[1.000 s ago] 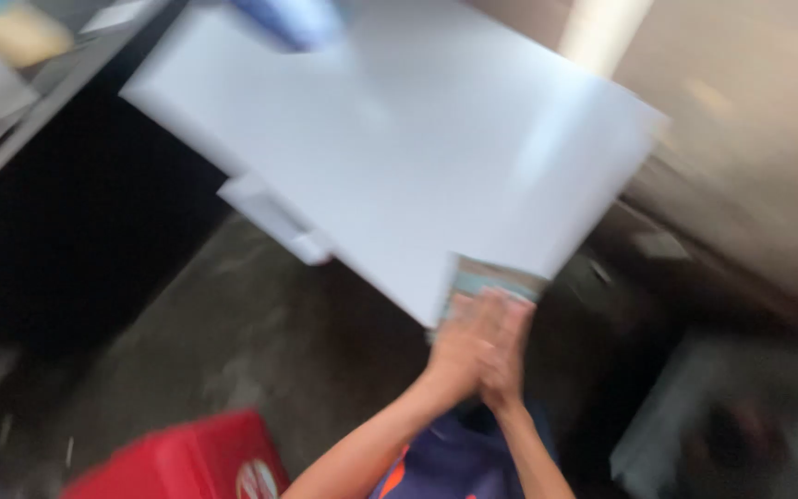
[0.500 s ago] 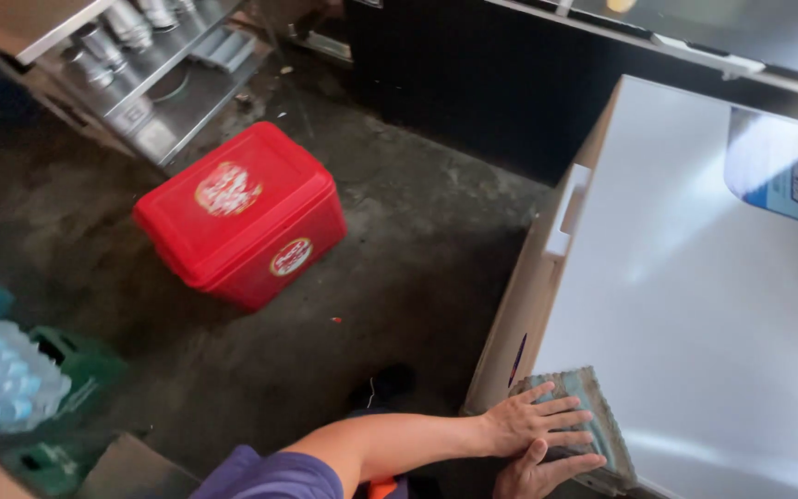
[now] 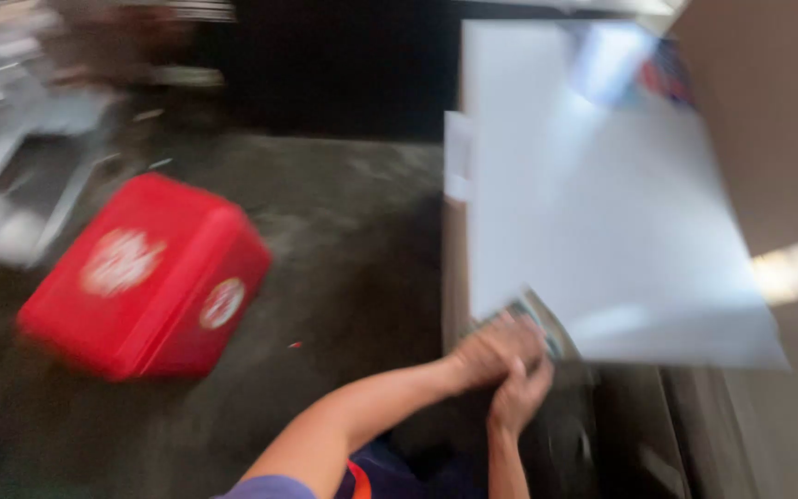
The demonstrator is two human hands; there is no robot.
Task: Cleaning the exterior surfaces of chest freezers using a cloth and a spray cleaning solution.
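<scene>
Hands (image 3: pixel 510 365) shifted, folded cloth (image 3: pixel 533 319), smooth white lid (image 3: pixel 602 203)

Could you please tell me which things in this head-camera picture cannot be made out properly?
- Folded cloth, head view: mostly covered by the left hand and right hand; pattern blurred.
- Round marks on the red box: smeared by motion.
- Metal rack, top left: blurred, cut by the edge.
- Coloured item on the white lid: blurred.
</scene>
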